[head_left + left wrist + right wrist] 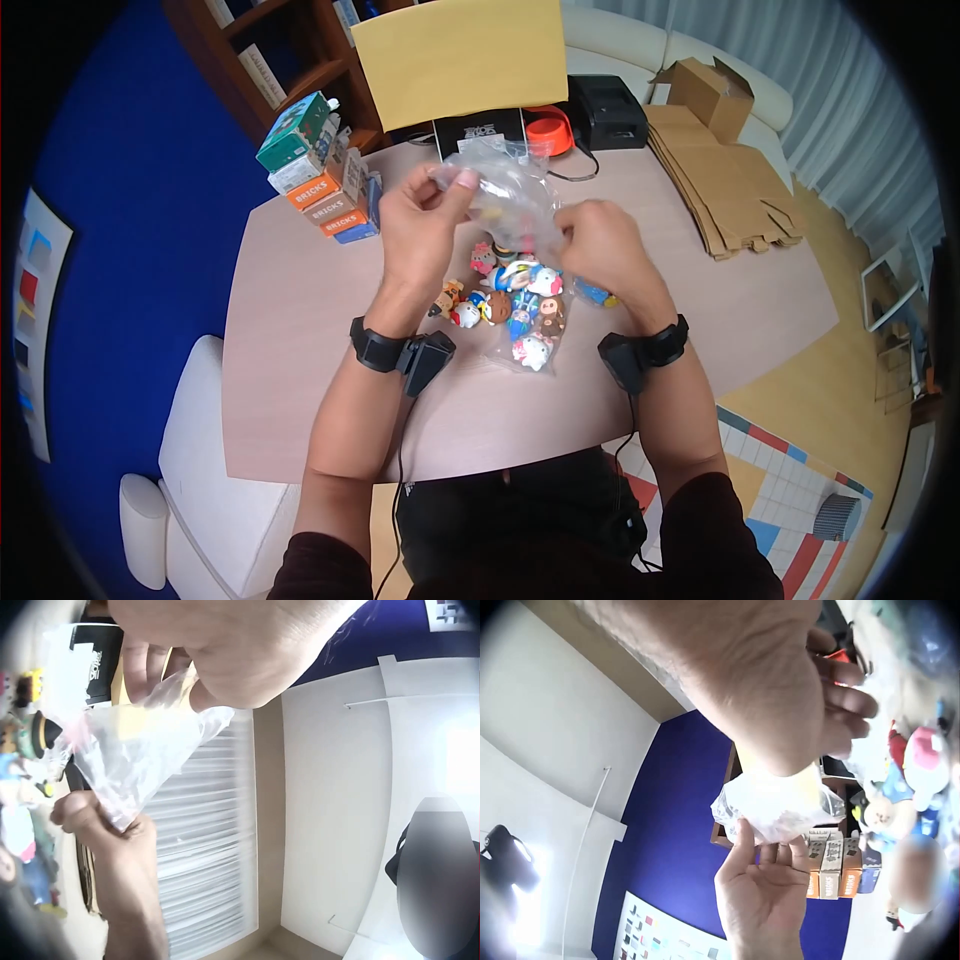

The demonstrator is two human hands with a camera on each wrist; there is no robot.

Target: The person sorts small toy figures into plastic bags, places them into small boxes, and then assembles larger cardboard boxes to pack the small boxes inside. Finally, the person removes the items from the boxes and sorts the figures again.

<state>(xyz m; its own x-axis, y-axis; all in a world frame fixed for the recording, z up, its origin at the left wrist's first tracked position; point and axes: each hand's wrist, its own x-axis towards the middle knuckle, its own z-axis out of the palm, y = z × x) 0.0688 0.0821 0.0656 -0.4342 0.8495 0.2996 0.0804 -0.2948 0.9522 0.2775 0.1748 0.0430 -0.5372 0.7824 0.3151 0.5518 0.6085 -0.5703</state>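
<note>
A clear plastic bag (508,190) is stretched between both hands above the table. My left hand (420,225) pinches its left side between thumb and fingers. On the other side, my right hand (605,243) grips the edge with curled fingers; in the left wrist view the bag (139,761) tapers to a corner at that right hand (112,832). Below and nearer to me lies a cluster of small cartoon figurines, among them a white cat figurine (531,350), a brown figurine (551,317) and a pink figurine (483,258). A small blue item (595,291) lies beside the right wrist.
Stacked boxes (325,190), some marked BRICKS, stand at the table's left. Behind the hands are a yellow panel (460,60), an orange object (548,132) and a black device (607,112). Flattened cardboard (715,180) and a carton (705,98) occupy the back right.
</note>
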